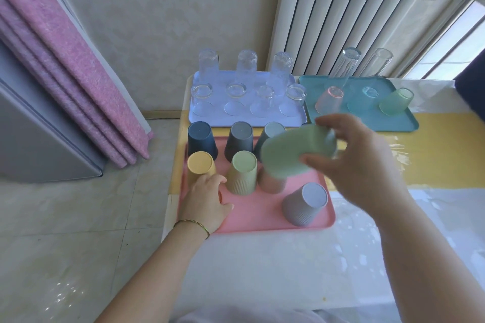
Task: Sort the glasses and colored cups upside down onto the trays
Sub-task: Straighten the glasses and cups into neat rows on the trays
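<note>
We're at a white table (pixel 288 265) pushed up by a radiator, three trays on it. The lavender tray (pixel 288 120) is full of upturned clear glasses, the teal tray (pixel 393 123) has a few tinted cups and two tall glasses. The pink tray (pixel 252 217) holds seven cups bottom-up. Our right hand (pixel 359 165) has its fingers wrapped round a mint green cup (pixel 291 152), tipped on its side in mid-air above the pink tray. Our left hand (pixel 207 199) rests flat on that tray, holding nothing. Looks nearly done, just this one to set down.

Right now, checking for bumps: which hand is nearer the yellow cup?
Left. The left hand rests on the pink tray beside the yellow cup; the right hand is farther right, holding a green cup.
</note>
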